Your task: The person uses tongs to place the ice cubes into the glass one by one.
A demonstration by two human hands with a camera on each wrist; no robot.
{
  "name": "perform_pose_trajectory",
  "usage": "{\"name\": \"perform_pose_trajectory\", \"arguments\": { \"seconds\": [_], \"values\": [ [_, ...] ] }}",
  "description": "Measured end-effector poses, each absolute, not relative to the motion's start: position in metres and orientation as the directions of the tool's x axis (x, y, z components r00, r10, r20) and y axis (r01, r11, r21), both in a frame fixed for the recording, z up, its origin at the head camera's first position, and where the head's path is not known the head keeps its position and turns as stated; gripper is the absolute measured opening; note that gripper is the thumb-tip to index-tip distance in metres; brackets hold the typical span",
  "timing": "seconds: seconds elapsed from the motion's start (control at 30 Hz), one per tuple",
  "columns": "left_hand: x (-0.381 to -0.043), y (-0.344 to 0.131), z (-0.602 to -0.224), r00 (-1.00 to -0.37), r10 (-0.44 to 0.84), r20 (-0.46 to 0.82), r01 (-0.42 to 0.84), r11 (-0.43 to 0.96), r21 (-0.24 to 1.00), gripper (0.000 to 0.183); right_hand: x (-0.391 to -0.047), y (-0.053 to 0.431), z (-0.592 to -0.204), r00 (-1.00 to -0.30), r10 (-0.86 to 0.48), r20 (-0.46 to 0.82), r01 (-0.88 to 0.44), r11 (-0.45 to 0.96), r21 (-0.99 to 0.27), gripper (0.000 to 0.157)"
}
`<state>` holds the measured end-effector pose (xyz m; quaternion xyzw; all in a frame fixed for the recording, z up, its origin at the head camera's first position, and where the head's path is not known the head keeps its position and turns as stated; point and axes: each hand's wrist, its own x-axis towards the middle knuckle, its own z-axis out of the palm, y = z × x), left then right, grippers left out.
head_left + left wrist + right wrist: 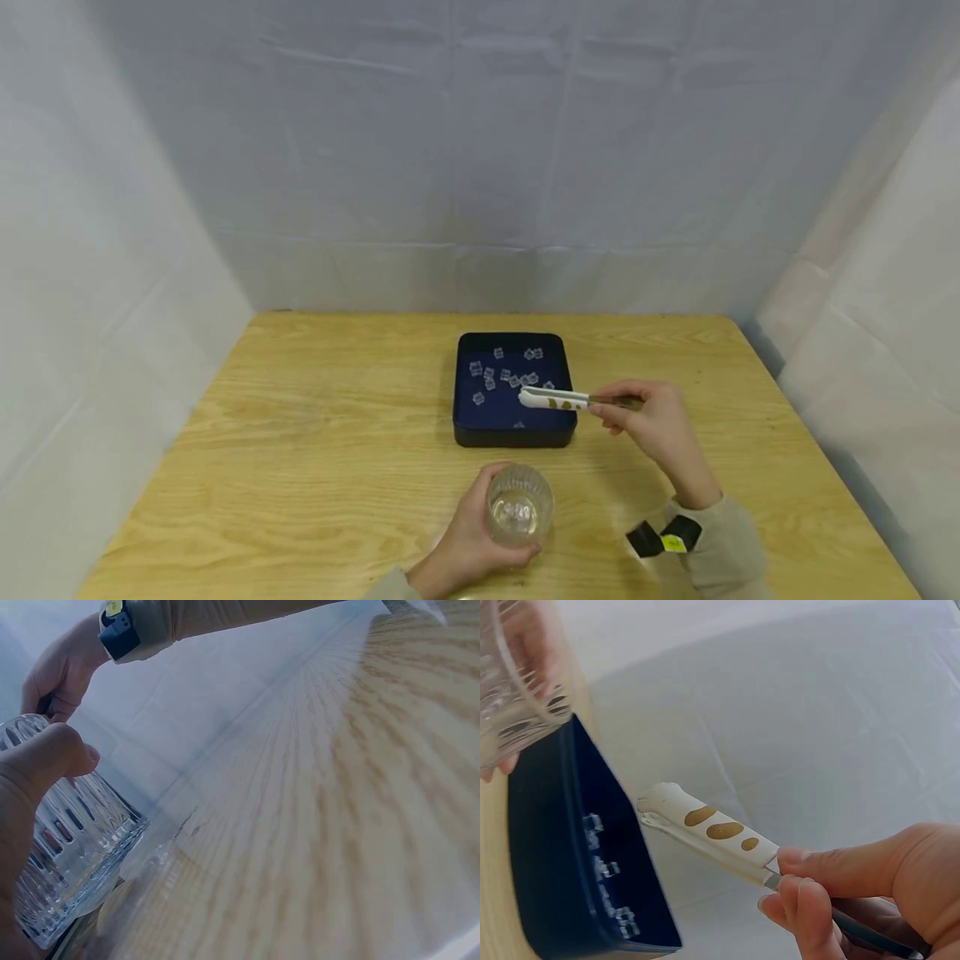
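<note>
My left hand (468, 533) holds a clear ribbed glass (528, 483) at the front middle of the table, fingers and thumb wrapped around its side. Something clear and shiny shows in the bottom of the glass. My right hand (652, 417) pinches a pair of tongs (555, 400) with white, brown-spotted, paw-shaped ends. Those ends reach left over the right side of a dark blue box (513, 438). In the right wrist view the tong tips lie close together above the box wall. Several small clear cubes (490, 375) are scattered on the box floor.
The light wooden table (300, 442) runs out to both sides of the box. Pale sheeting (480, 167) hangs behind it and at the left and right. A black band with a yellow tag (672, 543) sits on my right sleeve.
</note>
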<state>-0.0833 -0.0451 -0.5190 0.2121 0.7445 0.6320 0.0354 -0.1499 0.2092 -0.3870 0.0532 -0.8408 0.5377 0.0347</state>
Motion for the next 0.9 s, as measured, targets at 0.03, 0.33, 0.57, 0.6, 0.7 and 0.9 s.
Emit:
{"name": "perform_pose_trajectory", "arguments": {
  "seconds": [0.03,0.33,0.57,0.6,0.7,0.9],
  "values": [
    [-0.084,-0.045,-0.519,-0.906,0.361,0.22,0.275,0.11,0.955,0.095,-0.151,0.209,-0.389,-0.991,-0.056,0.118,-0.13,0.423,-0.897,0.017],
    [-0.085,-0.044,-0.519,-0.903,0.364,0.227,0.28,0.099,0.955,0.095,-0.158,0.205,-0.405,-0.994,-0.064,0.093,-0.112,0.466,-0.877,0.014],
    [-0.084,-0.044,-0.52,-0.901,0.363,0.237,0.288,0.092,0.953,0.094,-0.162,0.202,-0.415,-0.997,-0.061,0.055,-0.078,0.488,-0.869,0.013],
    [-0.084,-0.044,-0.52,-0.901,0.363,0.239,0.289,0.09,0.953,0.094,-0.163,0.202,-0.416,-0.996,-0.064,0.056,-0.08,0.494,-0.866,0.012],
    [-0.084,-0.044,-0.519,-0.901,0.364,0.237,0.287,0.087,0.954,0.094,-0.164,0.201,-0.418,-0.997,-0.066,0.043,-0.07,0.513,-0.855,0.013],
    [-0.084,-0.044,-0.518,-0.904,0.36,0.232,0.282,0.093,0.955,0.093,-0.167,0.201,-0.419,-0.997,-0.074,0.015,-0.053,0.547,-0.836,0.016]
  ]
}}
